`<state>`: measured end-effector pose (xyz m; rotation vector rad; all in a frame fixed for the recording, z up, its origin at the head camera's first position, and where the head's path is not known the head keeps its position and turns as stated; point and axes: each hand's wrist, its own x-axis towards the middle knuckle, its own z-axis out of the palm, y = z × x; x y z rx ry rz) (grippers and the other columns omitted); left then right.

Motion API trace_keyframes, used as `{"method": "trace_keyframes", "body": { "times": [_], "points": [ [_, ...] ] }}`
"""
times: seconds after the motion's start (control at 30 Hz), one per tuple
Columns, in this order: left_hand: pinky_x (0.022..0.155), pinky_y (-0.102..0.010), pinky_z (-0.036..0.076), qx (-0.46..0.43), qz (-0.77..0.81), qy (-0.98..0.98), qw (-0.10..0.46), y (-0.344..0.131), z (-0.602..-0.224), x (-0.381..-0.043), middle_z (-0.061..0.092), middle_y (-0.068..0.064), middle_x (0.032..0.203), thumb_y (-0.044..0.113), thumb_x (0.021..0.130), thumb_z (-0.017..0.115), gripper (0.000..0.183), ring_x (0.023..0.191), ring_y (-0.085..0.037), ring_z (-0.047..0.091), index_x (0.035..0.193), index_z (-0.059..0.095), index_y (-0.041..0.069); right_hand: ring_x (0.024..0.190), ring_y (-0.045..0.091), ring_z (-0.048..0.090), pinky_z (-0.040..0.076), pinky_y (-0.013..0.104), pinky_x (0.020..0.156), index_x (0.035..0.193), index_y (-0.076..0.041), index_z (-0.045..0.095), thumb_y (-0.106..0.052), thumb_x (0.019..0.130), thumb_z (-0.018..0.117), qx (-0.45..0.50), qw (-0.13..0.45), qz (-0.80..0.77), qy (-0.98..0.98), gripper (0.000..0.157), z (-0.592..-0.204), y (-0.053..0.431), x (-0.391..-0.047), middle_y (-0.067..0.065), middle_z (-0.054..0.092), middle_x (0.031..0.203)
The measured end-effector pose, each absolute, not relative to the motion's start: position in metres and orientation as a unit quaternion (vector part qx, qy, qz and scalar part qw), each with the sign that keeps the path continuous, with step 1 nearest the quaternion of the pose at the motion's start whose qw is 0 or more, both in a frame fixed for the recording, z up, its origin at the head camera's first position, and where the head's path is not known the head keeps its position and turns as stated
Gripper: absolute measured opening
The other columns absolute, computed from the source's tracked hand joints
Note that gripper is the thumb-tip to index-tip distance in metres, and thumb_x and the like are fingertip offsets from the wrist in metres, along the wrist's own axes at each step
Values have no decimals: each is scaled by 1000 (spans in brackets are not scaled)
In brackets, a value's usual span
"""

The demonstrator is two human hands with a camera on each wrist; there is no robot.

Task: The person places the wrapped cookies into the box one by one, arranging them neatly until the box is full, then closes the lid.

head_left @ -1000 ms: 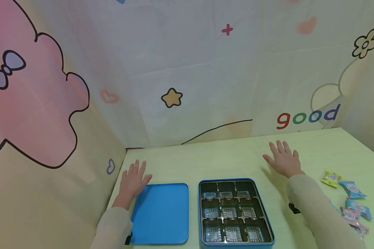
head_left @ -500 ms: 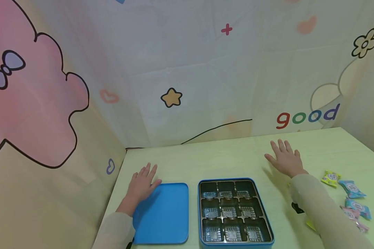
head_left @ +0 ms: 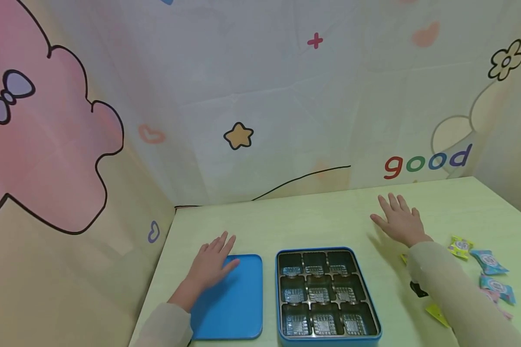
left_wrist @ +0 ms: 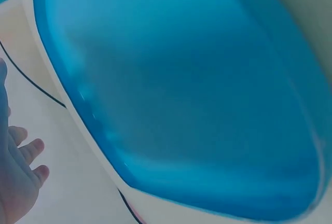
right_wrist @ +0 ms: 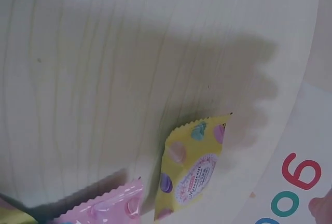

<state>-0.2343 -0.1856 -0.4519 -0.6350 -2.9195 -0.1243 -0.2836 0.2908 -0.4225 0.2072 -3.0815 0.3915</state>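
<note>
My left hand (head_left: 210, 265) hovers with fingers extended over the upper left part of a flat blue lid (head_left: 239, 299); its shadow falls on the lid. The left wrist view is mostly filled by the lid (left_wrist: 181, 105), with some fingers at the left edge. Holding nothing, my right hand (head_left: 400, 224) is spread above the table to the right of a blue tin (head_left: 330, 340). A dark divided tray with several compartments sits inside the tin. Beneath the right forearm, the right wrist view shows a yellow wrapped candy (right_wrist: 192, 169) and a pink wrapped candy (right_wrist: 111, 206).
Several wrapped candies lie on the right, among them a yellow one (head_left: 460, 247) and a blue one (head_left: 488, 262); the right sleeve (head_left: 456, 294) partly covers the group. A printed cloth (head_left: 278, 106) hangs behind the pale table (head_left: 304, 217).
My left hand has moved right, from the lid's left edge to over the lid. The right hand has drifted slightly right, and a yellow candy now shows beside its forearm.
</note>
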Motion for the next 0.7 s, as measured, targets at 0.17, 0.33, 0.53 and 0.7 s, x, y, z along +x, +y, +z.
{"method": "trace_keyframes", "body": {
  "times": [0.17,0.33,0.53,0.7],
  "points": [
    [101,-52,30,-224,-48,-971,68,-177,-449,-228,27,-11,144,49,88,43,66,129,-30,32,140,27,12,130,47,0,1,70,97,141,-2,11,-52,90,32,66,16,125,-990,75,-423,291,-284,30,4,143],
    [102,-49,31,-239,-50,-968,62,-167,-448,-223,28,-9,144,50,88,41,67,128,-29,34,141,25,12,130,47,0,2,70,97,141,-2,11,-53,90,32,65,20,119,-991,75,-424,293,-284,30,5,143],
    [101,-48,33,-262,-65,-961,52,-154,-445,-217,31,-8,143,52,88,40,67,128,-27,35,140,27,12,129,47,1,3,70,97,141,-2,12,-48,90,37,68,28,118,-990,73,-424,291,-284,30,6,143],
    [100,-44,37,-272,-65,-959,41,-145,-443,-212,31,-5,143,53,88,39,66,126,-23,38,140,28,15,130,47,2,4,70,97,141,-2,13,-48,90,37,69,31,116,-990,72,-423,289,-283,30,7,143]
  ]
}}
